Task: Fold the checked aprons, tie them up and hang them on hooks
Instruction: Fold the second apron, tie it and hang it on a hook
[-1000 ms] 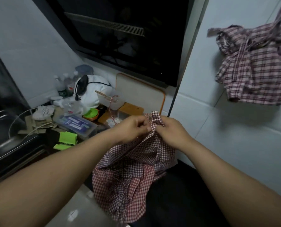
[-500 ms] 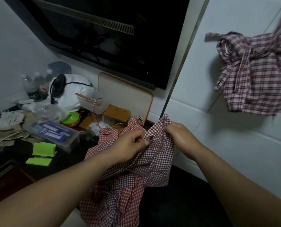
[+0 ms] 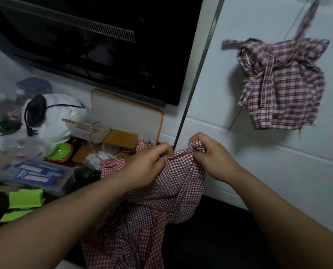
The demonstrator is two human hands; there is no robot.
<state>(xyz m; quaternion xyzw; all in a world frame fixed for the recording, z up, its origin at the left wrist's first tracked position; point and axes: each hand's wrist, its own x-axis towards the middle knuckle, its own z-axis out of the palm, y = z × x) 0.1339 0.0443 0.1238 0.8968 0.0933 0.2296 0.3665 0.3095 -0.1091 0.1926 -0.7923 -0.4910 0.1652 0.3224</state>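
Note:
A red-and-white checked apron [image 3: 142, 220] hangs bunched from both my hands over the dark counter. My left hand [image 3: 148, 162] pinches its top edge, and my right hand [image 3: 210, 158] grips a gathered corner a short way to the right. One thin apron string [image 3: 90, 136] trails back over the clutter behind. A second apron [image 3: 280, 84], in larger maroon plaid, is folded, tied in a bundle and hangs by its strap on the white tiled wall at the upper right.
A black range hood [image 3: 103, 45] juts out overhead. The counter at left is crowded: a white-and-orange cutting board [image 3: 126, 115], green bowl [image 3: 59, 152], clear plastic box [image 3: 35, 173], green sponges [image 3: 24, 199], white bag and bottles. A metal corner strip [image 3: 196, 84] runs down the wall.
My hands have moved apart along the apron's top edge, spreading the cloth between them. The view has shifted slightly right and closer to the wall.

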